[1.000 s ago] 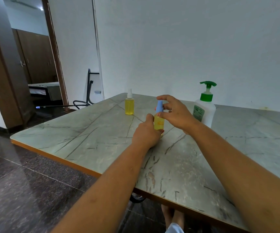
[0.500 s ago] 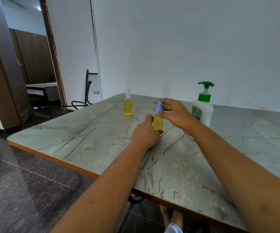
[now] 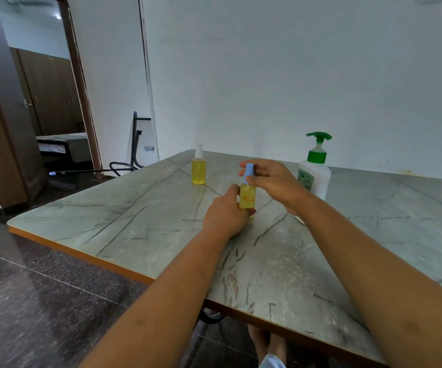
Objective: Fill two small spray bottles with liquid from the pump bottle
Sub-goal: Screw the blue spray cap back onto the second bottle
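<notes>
- Yellow liquid fills the blue-capped small clear plastic spray bottle (image 3: 247,199) almost to the shoulder. It is upright inside the grip. Its base is hidden by fingers, so I cannot tell whether it is on the top or just off it.
- The left hand (image 3: 226,215) wraps the lower body, fingers curled round it. The right hand (image 3: 273,179) pinches the blue plastic spray cap (image 3: 249,171) from above.
- Handling, judged: light, stiff thin plastic with a smooth wall, likely slippery if wet. The narrow base would tip easily.
- Best hold, judged: low on the body with one hand, and on the cap's sides for twisting. A hard squeeze could push liquid out at the neck if the cap is loose.
- The white-capped small clear plastic spray bottle (image 3: 198,171), also yellow-filled, stands upright beyond and left of the grip, well apart and untouched.
- The white plastic pump bottle with green pump head (image 3: 316,173) stands right of the grip, just behind the right wrist.
- Judged: both small bottles look filled, and the step in hand is capping.
- Surface: the grey-green marble-look tabletop (image 3: 135,213) is smooth, with dark veins and an orange-brown edge. It is flat under the grip.
- Room: a plain white wall (image 3: 267,75) lies beyond the grip. A dark glossy tiled floor (image 3: 42,301) is down and left of it, and a brown wooden doorway (image 3: 79,75) is far left.
</notes>
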Motion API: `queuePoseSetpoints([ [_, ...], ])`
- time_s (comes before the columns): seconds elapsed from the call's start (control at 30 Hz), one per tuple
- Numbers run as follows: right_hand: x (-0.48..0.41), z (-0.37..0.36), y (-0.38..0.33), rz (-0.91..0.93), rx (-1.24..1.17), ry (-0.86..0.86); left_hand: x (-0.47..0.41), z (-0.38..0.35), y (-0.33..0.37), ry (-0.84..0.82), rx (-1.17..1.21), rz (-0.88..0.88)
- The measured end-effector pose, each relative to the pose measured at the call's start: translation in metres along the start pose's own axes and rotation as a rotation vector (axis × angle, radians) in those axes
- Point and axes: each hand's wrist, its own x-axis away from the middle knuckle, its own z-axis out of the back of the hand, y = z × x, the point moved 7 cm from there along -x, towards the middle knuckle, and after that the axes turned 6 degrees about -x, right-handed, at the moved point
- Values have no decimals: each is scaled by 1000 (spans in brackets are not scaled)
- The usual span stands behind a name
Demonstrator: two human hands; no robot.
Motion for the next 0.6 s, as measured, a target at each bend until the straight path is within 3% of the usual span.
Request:
queuePoseSetpoints([
  [0.17, 2, 12, -7, 73, 228, 249, 0, 0, 2, 3, 5, -24],
  [0.27, 2, 3, -2, 39, 247, 179, 0, 0, 2, -8, -36, -14],
  [0.43, 3, -6, 1, -24, 6, -22, 1, 1, 4, -11, -16, -6],
  [0.6, 2, 0, 3, -11, 6, 8, 0, 0, 0, -7, 3, -11],
])
